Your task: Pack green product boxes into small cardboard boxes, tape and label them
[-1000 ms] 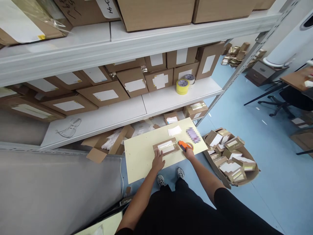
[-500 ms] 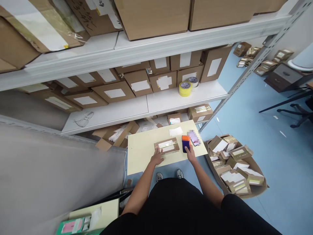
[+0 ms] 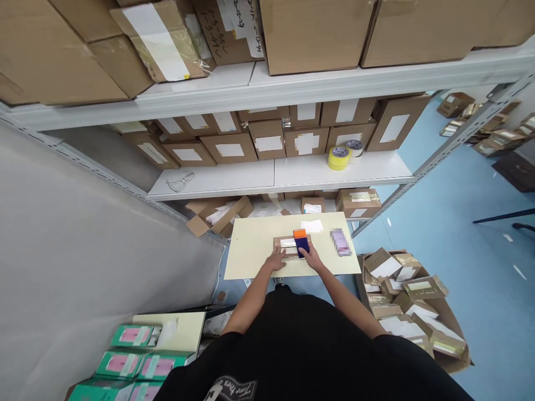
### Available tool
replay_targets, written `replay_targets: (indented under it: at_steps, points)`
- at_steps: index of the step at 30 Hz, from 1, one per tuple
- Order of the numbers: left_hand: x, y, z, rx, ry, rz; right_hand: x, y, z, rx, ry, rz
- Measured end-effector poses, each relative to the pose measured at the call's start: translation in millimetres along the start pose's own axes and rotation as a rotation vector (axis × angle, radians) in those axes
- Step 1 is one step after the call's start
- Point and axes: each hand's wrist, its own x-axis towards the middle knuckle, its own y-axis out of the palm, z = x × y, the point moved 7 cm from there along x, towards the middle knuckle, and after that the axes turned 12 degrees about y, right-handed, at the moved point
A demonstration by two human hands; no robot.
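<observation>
A small cardboard box point(image 3: 277, 243) with white labels and tape lies on the cream tabletop point(image 3: 251, 245). My left hand point(image 3: 276, 259) rests on the box's left part with fingers stretched out. My right hand point(image 3: 311, 256) is closed around an orange-and-dark-blue handheld device point(image 3: 301, 244). The device is over the right part of the box and hides some of it; whether they touch, I cannot tell. Just behind the device lies a white paper sheet point(image 3: 311, 226). To the right is a purple phone-like item point(image 3: 341, 242), blurred out.
A metal shelf point(image 3: 234, 178) with labelled boxes and tape rolls point(image 3: 339, 158) stands behind the table. At right, a large carton point(image 3: 462, 356) full of small boxes sits on the floor. Green-and-pink boxes point(image 3: 121, 363) are at lower left. An open carton point(image 3: 242, 207) juts out beneath the shelf.
My right hand has brought the device leftward, from beside the box to over its right part. My left hand stays on the box. The camera view has shifted.
</observation>
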Motion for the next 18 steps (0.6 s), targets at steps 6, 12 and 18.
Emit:
replay_targets:
  at_steps: [6, 12, 18]
  points:
    - [-13.7, -33.8, -16.3, -0.093, 0.047, -0.204, -0.6, -4.9, -1.3, -0.027, -0.027, 0.014]
    - [4.3, -104.3, -47.8, -0.167, 0.111, -0.465, 0.1, -3.6, -1.7, -0.068, -0.04, 0.024]
    - [34.0, -137.4, -83.9, -0.403, 0.35, -0.321, -1.7, -0.1, 0.0, -0.095, -0.026, 0.078]
